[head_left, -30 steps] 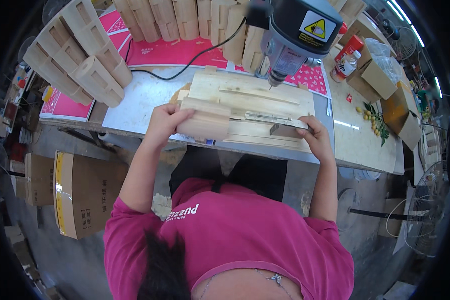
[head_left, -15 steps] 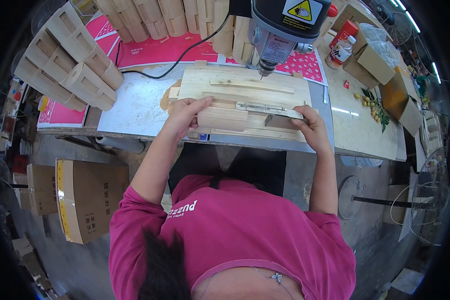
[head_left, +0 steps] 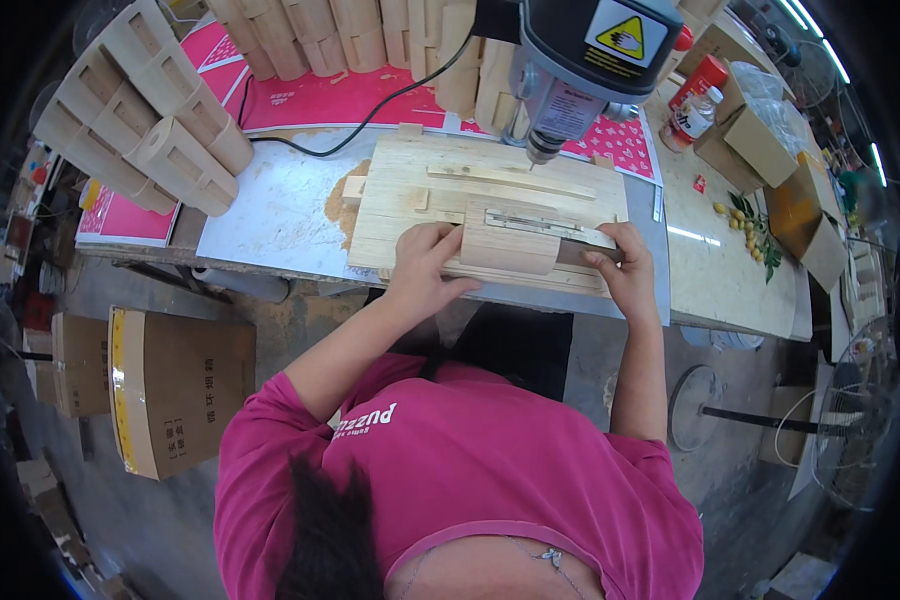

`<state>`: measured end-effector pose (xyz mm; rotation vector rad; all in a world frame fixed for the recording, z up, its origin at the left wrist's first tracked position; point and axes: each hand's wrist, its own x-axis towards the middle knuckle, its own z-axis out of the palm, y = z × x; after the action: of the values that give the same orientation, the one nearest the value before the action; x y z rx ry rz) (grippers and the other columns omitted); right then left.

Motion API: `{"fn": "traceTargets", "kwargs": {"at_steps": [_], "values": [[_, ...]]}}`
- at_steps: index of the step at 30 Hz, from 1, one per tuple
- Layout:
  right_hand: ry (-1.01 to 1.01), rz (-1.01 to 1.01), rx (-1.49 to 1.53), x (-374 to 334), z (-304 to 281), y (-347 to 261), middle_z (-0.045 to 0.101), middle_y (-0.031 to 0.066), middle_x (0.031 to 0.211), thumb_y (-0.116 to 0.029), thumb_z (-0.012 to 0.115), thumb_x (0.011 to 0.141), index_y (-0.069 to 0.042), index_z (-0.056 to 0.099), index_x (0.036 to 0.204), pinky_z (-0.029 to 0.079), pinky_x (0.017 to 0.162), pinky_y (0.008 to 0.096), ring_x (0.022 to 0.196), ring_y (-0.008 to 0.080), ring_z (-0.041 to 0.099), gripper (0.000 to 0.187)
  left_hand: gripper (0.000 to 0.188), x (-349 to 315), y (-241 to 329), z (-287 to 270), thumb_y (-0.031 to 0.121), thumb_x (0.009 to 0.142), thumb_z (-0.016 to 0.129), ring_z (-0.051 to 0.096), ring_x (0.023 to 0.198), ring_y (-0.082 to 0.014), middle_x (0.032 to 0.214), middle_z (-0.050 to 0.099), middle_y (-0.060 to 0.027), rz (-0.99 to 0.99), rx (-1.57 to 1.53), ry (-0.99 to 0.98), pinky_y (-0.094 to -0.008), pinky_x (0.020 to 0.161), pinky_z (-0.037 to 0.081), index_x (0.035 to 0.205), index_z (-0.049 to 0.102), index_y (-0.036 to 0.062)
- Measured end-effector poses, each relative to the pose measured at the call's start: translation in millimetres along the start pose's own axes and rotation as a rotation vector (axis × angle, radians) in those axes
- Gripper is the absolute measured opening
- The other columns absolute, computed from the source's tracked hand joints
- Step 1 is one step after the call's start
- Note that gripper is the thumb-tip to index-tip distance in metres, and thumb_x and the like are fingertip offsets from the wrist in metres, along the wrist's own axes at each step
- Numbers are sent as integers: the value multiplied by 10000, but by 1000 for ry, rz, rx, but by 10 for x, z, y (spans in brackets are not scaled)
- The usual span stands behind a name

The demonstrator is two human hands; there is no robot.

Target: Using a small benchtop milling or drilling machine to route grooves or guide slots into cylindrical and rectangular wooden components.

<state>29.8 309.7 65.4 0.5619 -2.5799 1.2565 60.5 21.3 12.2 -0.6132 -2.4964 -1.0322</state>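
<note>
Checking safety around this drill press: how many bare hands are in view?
2: the left hand at the left end of the rounded wooden block, and the right hand at the right end of the slotted metal strip. Others may be hidden in the cluttered background.

The left hand (head_left: 427, 272) partly hides the wooden block (head_left: 508, 250) at its nine-o'clock end, and the right hand (head_left: 628, 272) the metal tool (head_left: 550, 226) at three o'clock. At one o'clock the upper edge cuts off the drill (head_left: 582, 80), whose label print (head_left: 572, 112) is too small for reading; at eleven, it cuts wooden cylinders (head_left: 355, 38).
</note>
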Motion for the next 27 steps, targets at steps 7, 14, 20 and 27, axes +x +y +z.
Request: {"fn": "traceTargets", "kwargs": {"at_steps": [7,14,20,27], "values": [[100,7,-13,371,108,243,569,109,899,19,721,657,3,584,992,445,765,292,849,238,564,362,678,310,-189,183,300,550,789,476,936,-246,957,557,-54,-111,179,74,-395,827,296,1165,566,123],[98,-18,-30,544,257,189,564,101,941,8,719,670,-7,580,998,440,779,289,873,228,558,357,617,454,-512,52,304,558,789,495,891,-202,829,574,12,-113,78,-25,-370,816,292,1129,603,162],[176,-176,74,677,104,77,559,71,983,-63,677,752,-30,550,1071,435,808,304,912,197,549,344,597,439,-628,83,308,572,788,523,860,-194,813,580,10,-96,1,-30,-359,805,302,1119,603,157],[503,-281,289,1567,-695,-743,585,65,950,-221,539,889,-61,553,1108,445,746,277,861,150,547,271,560,461,-570,50,300,593,779,548,825,-208,799,577,-6,-135,-18,-88,-361,774,322,1113,608,183]]}}
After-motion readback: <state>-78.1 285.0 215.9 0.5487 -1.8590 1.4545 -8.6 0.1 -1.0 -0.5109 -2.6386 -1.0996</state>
